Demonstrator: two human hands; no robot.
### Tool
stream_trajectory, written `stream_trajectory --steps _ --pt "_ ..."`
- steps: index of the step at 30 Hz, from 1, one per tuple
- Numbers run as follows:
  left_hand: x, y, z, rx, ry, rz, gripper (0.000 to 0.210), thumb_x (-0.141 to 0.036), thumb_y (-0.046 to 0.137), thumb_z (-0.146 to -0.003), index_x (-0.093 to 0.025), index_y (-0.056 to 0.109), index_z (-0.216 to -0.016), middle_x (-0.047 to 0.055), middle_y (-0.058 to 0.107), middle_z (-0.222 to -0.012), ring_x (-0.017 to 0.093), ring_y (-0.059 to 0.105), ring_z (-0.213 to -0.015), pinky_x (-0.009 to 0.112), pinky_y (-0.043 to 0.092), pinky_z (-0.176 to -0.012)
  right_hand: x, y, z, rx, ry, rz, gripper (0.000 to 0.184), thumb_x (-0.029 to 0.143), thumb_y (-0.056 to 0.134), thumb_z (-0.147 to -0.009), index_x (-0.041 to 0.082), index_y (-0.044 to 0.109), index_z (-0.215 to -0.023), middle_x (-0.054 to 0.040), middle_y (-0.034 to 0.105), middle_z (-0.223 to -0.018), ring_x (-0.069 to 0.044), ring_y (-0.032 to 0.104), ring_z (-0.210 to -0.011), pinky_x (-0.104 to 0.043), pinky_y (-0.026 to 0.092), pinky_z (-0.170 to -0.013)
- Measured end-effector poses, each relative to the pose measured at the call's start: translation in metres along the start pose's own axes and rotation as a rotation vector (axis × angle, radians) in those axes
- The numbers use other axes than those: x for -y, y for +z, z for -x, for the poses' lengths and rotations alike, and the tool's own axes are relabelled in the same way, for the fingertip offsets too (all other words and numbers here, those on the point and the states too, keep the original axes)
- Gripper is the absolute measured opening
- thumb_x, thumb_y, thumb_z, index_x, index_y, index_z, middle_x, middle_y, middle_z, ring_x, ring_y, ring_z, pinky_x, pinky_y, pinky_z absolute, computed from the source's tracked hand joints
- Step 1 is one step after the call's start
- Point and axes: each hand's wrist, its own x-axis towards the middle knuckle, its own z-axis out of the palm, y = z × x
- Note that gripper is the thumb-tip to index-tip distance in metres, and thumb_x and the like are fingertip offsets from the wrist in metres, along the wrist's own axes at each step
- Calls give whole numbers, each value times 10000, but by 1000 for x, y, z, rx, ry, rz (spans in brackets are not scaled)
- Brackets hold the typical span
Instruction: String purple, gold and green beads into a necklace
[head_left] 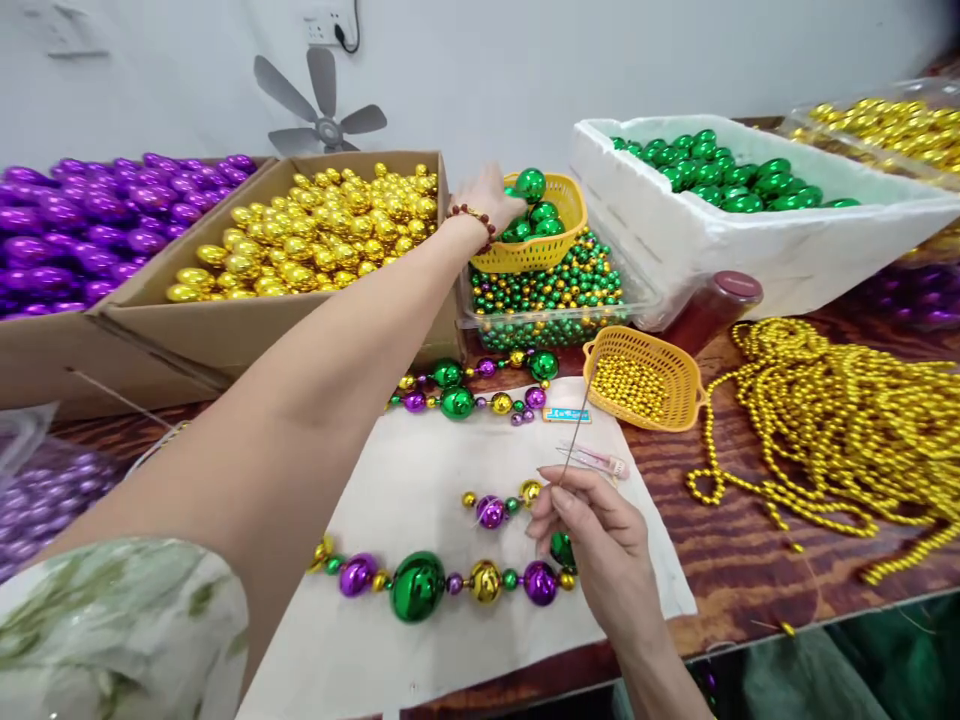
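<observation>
My left hand (487,195), smeared by motion, reaches across to the yellow basket (529,258) of large green beads (541,215). Its fingers are partly hidden against the beads, so whether they grip one cannot be told. In my right hand (596,530), a long thin needle (580,425) is pinched between thumb and fingers, pointing up. Beside and behind that hand runs a strand of purple, green and gold beads (486,580), lying on a white cloth (420,475). Farther back on the cloth lies more of the beaded strand (457,402).
Cardboard boxes hold gold beads (322,225) and purple beads (112,220). A white foam box (630,215) of green beads stands at right. Nearby are a small basket (686,378) of gold beads, a red-lidded jar (712,310), gold bead strings (832,440) and a clear bin (555,318).
</observation>
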Motion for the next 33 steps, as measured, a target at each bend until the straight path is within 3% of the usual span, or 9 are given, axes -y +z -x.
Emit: stream_trajectory --steps 2,4,8,12,14,16,20,26,33 --pt "-6 -12 22 -108 22 108 496 -310 568 -867 -85 431 -1287 170 500 -1336 307 410 -1257 454 328 -988 1 8 -1 28 -16 29 202 207 555 -950 225 654 -1125 -37 702 -850 -165 672 -714 -256 536 -566" --pt "-11 -23 58 -139 46 319 419 -306 614 -839 -134 493 -1202 132 596 -1208 255 544 -1113 400 418 -890 3 14 -3 53 -16 60 205 210 559 -947 225 649 -1130 -42 714 -859 -174 683 -737 -264 542 -586" --pt "-7 -33 168 -79 17 980 296 -227 668 -799 -187 572 -1077 82 634 -1121 204 619 -968 329 488 -777 1 18 -4 47 -17 128 129 213 595 -925 200 678 -1022 -46 734 -840 -168 694 -739 -244 520 -610" --pt "16 -25 288 -39 -250 1445 228 -279 587 -871 -222 613 -1091 53 622 -1101 165 588 -928 304 492 -762 -15 21 3 12 2 120 143 245 607 -915 185 690 -1015 -43 729 -793 -157 679 -682 -239 499 -583" --pt "29 -14 332 -26 -418 1492 267 -290 554 -896 -245 607 -1154 47 613 -1132 154 567 -934 281 482 -760 -26 26 8 -2 49 96 163 276 620 -904 175 691 -1012 -43 721 -758 -155 664 -652 -237 490 -555" --pt "37 -4 361 -19 -479 1473 312 -272 545 -902 -249 594 -1209 52 602 -1166 156 551 -964 272 473 -777 -36 33 11 -15 76 96 182 302 634 -891 163 692 -994 -53 721 -758 -161 659 -655 -238 487 -547" --pt "40 7 387 -67 -422 1353 435 -249 614 -864 -293 550 -1292 44 559 -1285 187 522 -1112 280 436 -916 -46 46 9 -63 39 104 215 331 627 -891 156 684 -1001 -63 719 -781 -165 653 -692 -235 488 -558" --pt "36 9 391 -72 -333 1074 573 -268 717 -784 -350 522 -1316 49 562 -1282 239 554 -1123 323 434 -965 -49 53 -2 -69 73 95 247 363 647 -867 146 689 -977 -63 714 -737 -179 653 -658 -237 498 -517" --pt "17 11 394 13 -396 922 370 -359 586 -880 -355 594 -1250 44 581 -1267 250 573 -1078 324 433 -928 -50 49 0 -116 -38 296 217 368 620 -887 193 730 -954 -12 665 -692 -148 581 -586 -246 494 -544"
